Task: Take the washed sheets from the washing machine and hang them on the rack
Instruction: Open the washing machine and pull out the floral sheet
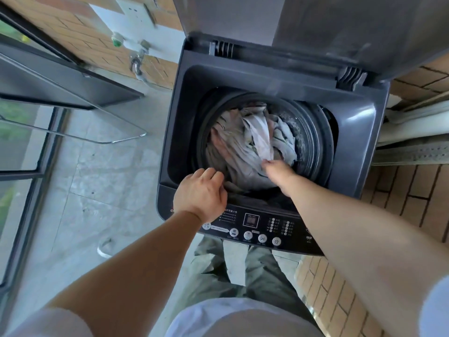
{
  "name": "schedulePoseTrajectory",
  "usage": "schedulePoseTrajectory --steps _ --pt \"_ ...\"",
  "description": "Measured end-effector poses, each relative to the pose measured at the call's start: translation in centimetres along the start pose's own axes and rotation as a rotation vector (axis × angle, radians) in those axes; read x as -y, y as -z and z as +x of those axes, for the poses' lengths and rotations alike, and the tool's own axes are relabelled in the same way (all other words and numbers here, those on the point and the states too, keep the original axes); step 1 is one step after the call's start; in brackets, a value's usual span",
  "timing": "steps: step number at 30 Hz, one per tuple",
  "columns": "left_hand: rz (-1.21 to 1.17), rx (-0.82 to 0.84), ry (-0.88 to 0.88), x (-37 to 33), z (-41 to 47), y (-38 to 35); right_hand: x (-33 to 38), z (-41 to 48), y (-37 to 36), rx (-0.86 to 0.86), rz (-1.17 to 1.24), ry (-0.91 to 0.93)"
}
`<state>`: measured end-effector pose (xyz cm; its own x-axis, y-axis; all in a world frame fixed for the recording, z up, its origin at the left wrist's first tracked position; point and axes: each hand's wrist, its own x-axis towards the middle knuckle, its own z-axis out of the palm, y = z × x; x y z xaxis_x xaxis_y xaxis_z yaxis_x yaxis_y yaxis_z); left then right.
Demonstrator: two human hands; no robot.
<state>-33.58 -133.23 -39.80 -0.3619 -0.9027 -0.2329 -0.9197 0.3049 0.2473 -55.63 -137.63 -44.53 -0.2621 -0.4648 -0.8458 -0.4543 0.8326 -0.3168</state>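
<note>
Sheets (245, 142), likely damp, heavy, limp, twisted in washing machine (359, 122); right hand (277, 169) fingers (266, 163) pinching a pale fold, left hand (199, 194) fingers (211, 173) curled at rim, hold unclear; best gathered in bunches.

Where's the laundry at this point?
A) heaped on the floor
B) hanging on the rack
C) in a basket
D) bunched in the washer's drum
D: the sheets lie crumpled inside the open washing machine, and the right hand pinches a fold of them.
</note>
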Motion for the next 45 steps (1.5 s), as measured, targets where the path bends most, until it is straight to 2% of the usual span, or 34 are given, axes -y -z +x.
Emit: schedulePoseTrajectory --steps 2,7,11,16,21,25,31,35,37,40,45 --pt "0.001 -0.005 -0.004 0.0 0.0 0.0 0.2 -0.1 0.1 -0.071 0.115 -0.022" --pt "-0.007 -0.008 0.006 -0.1 -0.1 0.0 1.0 -2.2 1.9 -0.298 0.591 -0.093" --pt "0.009 0.007 0.003 -0.3 -0.2 0.4 1.9 -5.0 3.9 -0.306 0.695 -0.030" --pt "0.022 0.095 0.019 -0.7 0.1 1.3 2.6 -10.0 6.7 -0.261 0.563 0.222" --pt "-0.046 0.227 0.151 -2.9 0.9 4.9 3.3 -15.5 9.6 -0.211 0.365 0.495" --pt "-0.338 0.125 0.231 -5.6 2.1 9.4 4.0 -19.0 11.5 -0.223 0.257 0.642" --pt "-0.661 -0.028 0.037 -10.6 3.5 16.6 5.5 -23.4 14.5 -0.261 0.269 0.779" --pt "-0.892 0.045 -0.055 -12.0 3.8 19.5 6.4 -26.3 16.4 -0.223 0.325 0.904" --pt "-0.900 0.052 -0.050 -12.0 4.1 20.5 6.6 -27.1 17.2 -0.266 0.331 0.919" --pt "-0.856 -0.047 -0.035 -12.1 3.7 22.5 6.3 -27.2 17.8 -0.336 0.369 0.883" --pt "-0.944 -0.223 -0.023 -12.4 2.8 25.5 5.5 -27.7 17.9 -0.145 0.481 0.870"
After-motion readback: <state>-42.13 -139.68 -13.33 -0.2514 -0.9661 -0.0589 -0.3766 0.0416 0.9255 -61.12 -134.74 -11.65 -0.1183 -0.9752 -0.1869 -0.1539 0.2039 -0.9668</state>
